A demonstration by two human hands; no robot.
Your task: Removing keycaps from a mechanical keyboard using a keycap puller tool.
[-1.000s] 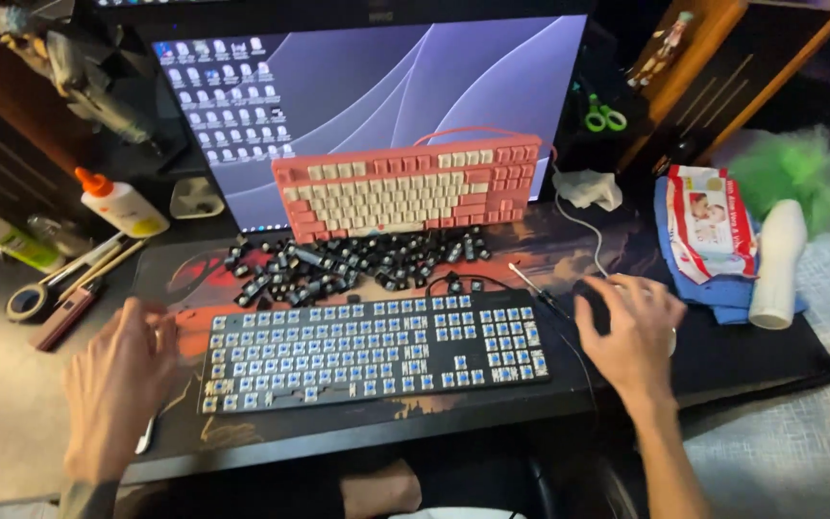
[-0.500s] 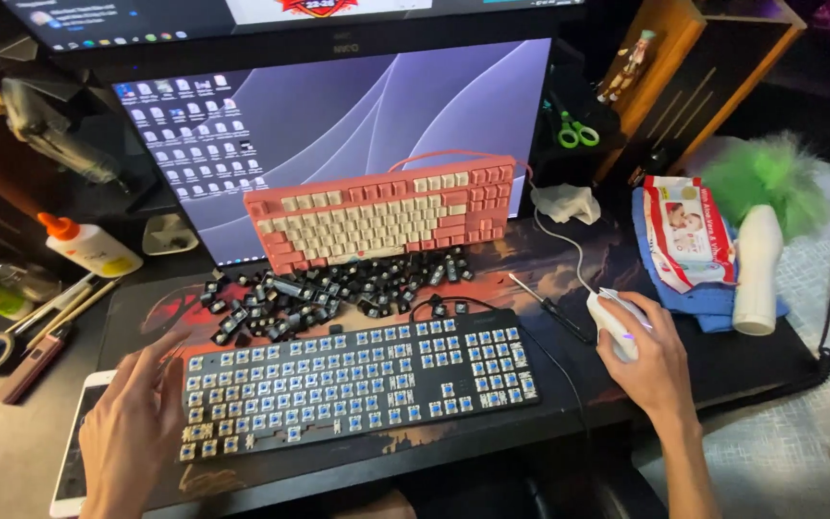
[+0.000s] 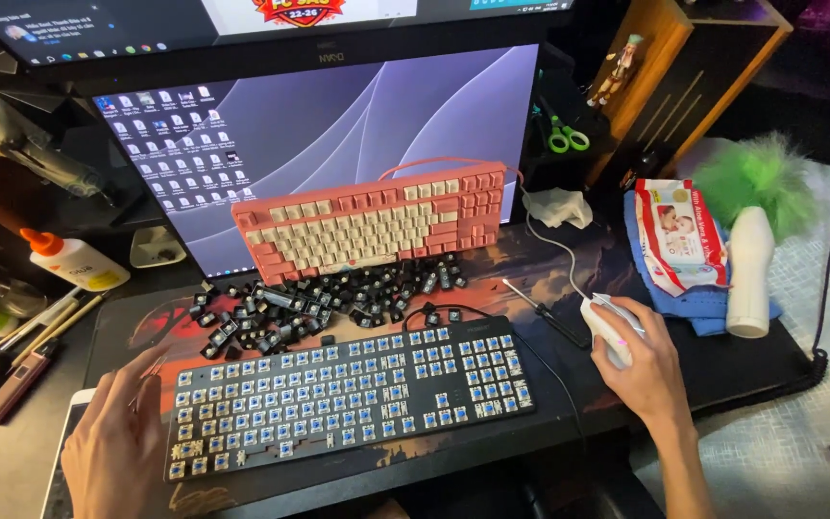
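A black keyboard with its keycaps off and blue switches showing lies on the desk mat in front of me. Behind it sits a pile of black keycaps, and a pink and cream keyboard leans against the monitor. My left hand rests flat on the mat just left of the black keyboard, fingers apart, a thin metal tool by its fingertips. My right hand is curled over a white mouse to the right of the keyboard.
A glue bottle, tape roll and hand tools lie at the left. A phone lies under my left wrist. At the right are a pack of wipes on a blue cloth, a white bottle, a green duster and green scissors.
My view has tilted and shifted right. My right hand went from hovering beside the keyboard to gripping the white mouse. My left hand stayed left of the keyboard.
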